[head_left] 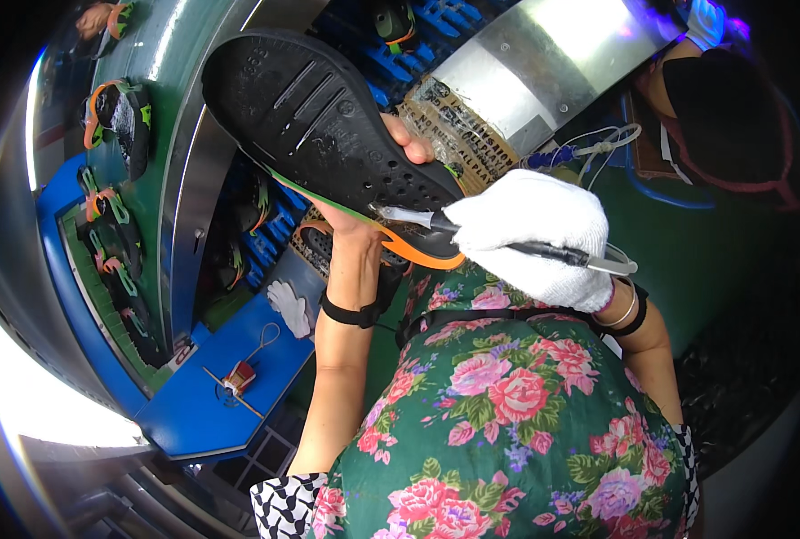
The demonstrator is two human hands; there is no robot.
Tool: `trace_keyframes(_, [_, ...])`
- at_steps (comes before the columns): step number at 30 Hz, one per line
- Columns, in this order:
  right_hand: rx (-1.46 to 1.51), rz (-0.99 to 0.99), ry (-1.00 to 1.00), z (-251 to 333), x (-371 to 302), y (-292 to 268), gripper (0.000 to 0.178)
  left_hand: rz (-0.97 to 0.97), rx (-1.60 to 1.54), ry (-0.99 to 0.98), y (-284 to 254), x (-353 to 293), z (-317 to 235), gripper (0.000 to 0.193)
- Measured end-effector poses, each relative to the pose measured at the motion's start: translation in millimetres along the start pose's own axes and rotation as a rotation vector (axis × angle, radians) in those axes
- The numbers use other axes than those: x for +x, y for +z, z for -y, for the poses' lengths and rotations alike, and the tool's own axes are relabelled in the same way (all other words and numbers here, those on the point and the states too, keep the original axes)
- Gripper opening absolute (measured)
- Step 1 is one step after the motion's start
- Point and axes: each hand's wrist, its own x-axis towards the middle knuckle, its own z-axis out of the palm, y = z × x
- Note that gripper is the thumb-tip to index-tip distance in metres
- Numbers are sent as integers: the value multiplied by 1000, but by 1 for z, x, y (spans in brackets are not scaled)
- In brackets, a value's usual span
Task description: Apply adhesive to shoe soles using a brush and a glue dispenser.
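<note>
The black sole [319, 135] looks like moulded rubber or foam, mostly matt, with glossy, wet-looking smears among its grooves; the orange edge [422, 255] is smooth. Against it, the pen-like tool [548, 253] has a shiny, plastic-looking black barrel and a cloudy, translucent tip. The white glove [539, 229] around it is matt knitted cloth. I catch a faint sheen on the flowered cloth apron [508, 431]. Beyond, the smooth metal panel [553, 67] gleams beside rough brown cardboard [472, 135]. The blue bench [189, 409] looks smooth and matt.
</note>
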Motion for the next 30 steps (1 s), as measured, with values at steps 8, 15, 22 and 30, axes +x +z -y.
trace_keyframes(8, [71, 37, 36, -1, -4, -4, 21, -13, -8, -42, 2, 2, 3, 66])
trace_keyframes(15, [40, -22, 92, -1, -7, -8, 18, 11, 10, -51, -1, 4, 4, 67])
trace_keyframes(22, [98, -10, 127, -4, -11, -7, 15, 77, 32, -85, -6, 8, 4, 69])
trace_keyframes(30, [116, 0, 157, -8, -15, -17, 15, 116, 19, -104, -6, 11, 7, 74])
